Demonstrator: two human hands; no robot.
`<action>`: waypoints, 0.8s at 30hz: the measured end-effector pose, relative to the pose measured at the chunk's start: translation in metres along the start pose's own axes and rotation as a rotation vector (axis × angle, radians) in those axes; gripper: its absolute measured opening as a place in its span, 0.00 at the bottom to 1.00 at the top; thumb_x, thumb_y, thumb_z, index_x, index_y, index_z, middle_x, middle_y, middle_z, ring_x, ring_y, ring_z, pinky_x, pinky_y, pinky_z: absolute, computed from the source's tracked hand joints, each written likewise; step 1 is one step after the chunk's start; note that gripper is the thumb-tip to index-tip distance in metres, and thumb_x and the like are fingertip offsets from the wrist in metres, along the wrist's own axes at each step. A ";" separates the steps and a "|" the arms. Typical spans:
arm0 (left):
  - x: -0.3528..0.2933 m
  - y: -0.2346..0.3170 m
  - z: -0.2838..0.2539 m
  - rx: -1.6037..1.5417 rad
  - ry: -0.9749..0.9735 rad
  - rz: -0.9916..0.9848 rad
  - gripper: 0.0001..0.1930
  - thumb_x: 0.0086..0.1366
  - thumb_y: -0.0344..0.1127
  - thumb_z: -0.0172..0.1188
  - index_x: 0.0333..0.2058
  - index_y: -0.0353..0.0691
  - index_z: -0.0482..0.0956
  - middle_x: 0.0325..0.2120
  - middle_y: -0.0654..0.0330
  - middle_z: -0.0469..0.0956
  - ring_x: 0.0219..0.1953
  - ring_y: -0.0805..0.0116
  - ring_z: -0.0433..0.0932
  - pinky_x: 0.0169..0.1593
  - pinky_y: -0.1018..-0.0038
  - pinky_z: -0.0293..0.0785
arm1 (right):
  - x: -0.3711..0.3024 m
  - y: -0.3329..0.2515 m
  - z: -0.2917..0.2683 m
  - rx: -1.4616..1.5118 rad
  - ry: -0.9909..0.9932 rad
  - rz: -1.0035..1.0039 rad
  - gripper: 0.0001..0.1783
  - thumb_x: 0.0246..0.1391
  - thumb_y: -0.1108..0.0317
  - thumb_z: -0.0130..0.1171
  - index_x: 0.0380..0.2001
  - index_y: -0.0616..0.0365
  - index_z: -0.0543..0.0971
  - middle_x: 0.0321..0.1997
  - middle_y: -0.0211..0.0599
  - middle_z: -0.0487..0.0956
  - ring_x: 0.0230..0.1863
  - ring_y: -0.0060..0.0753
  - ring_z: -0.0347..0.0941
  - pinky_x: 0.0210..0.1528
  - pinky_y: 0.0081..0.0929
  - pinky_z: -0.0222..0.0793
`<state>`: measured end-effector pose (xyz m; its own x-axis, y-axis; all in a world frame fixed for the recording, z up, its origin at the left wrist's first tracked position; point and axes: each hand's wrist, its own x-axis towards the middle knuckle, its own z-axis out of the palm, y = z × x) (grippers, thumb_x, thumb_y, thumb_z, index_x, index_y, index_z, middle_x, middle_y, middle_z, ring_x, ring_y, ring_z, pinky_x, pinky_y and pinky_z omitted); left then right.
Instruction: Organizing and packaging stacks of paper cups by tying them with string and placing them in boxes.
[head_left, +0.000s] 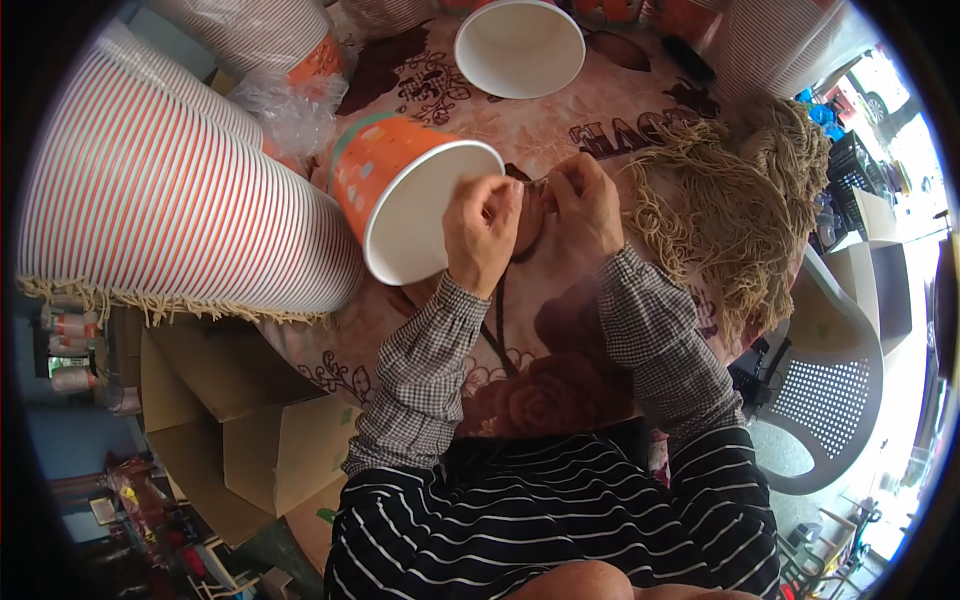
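Observation:
My left hand (pixel 481 228) and my right hand (pixel 588 207) come close together over the middle of the table. The fingers of both are pinched, and what lies between them is too small to make out. An orange paper bucket (pixel 372 175) with a white inside lies on its side just left of my left hand, its mouth facing me. A second paper bucket (pixel 520 50) shows its white inside at the far middle. To the right of my right hand lies a loose heap of beige cords (pixel 730 200).
Long stacks of nested paper buckets (pixel 190 190) fill the table's left side, with crumpled clear plastic (pixel 290 105) beside them. More wrapped stacks (pixel 780 45) stand far right. An opened cardboard box (pixel 240 430) sits below left; a plastic chair (pixel 825 400) stands at right.

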<state>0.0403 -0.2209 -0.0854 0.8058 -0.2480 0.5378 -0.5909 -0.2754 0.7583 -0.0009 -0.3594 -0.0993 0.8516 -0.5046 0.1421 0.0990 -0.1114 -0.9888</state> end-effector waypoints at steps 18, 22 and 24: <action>-0.014 -0.010 0.015 -1.295 -0.028 -1.016 0.06 0.68 0.32 0.57 0.40 0.38 0.79 0.26 0.67 0.76 0.25 0.79 0.71 0.31 0.81 0.69 | -0.019 -0.018 0.004 -0.324 -0.114 -0.230 0.07 0.57 0.68 0.57 0.35 0.59 0.73 0.27 0.50 0.79 0.29 0.53 0.78 0.31 0.41 0.73; -0.013 -0.025 0.010 -1.284 -0.037 -0.952 0.06 0.68 0.32 0.56 0.39 0.38 0.79 0.27 0.67 0.76 0.25 0.79 0.71 0.31 0.82 0.69 | -0.027 -0.021 0.005 -0.480 -0.195 -0.324 0.05 0.54 0.70 0.59 0.33 0.60 0.76 0.25 0.47 0.79 0.25 0.45 0.79 0.27 0.34 0.72; -0.015 -0.021 0.011 -1.369 -0.083 -0.978 0.06 0.68 0.33 0.56 0.39 0.37 0.78 0.27 0.67 0.76 0.25 0.80 0.71 0.31 0.83 0.69 | -0.031 -0.024 0.006 -0.501 -0.215 -0.360 0.05 0.54 0.71 0.58 0.32 0.59 0.76 0.24 0.48 0.78 0.25 0.48 0.78 0.26 0.36 0.72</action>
<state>0.0404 -0.2213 -0.1134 0.7928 -0.5409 -0.2810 0.5971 0.5969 0.5359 -0.0264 -0.3365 -0.0804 0.8992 -0.1844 0.3969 0.1897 -0.6531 -0.7332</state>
